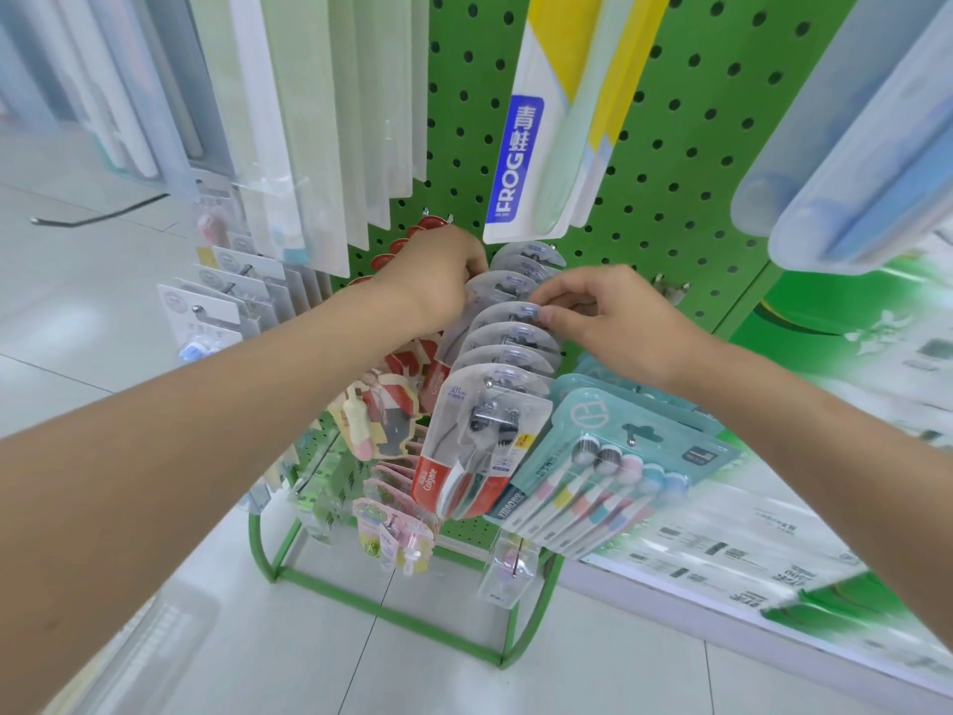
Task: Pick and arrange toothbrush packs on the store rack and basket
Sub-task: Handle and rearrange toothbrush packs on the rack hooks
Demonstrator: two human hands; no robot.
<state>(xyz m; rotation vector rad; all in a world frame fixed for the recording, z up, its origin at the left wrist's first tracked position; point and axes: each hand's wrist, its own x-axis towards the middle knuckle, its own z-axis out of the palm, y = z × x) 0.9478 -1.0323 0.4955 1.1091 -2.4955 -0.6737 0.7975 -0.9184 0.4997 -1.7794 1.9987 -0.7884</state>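
A row of several Colgate toothbrush packs (482,430) hangs on one hook of the green pegboard rack (670,162). My left hand (438,281) grips the upper left edge of a pack far back in the row. My right hand (598,312) pinches the rounded top tab of a middle pack (508,314) between thumb and fingers. A teal multi-brush pack (613,467) hangs just to the right of the row.
A white FROG pack (536,162) and long pale packs (319,121) hang above. Red-topped packs (412,363) hang left of the row, small children's items (392,534) below. The rack's green frame (392,606) stands on white floor tiles; a low shelf (773,559) runs at right.
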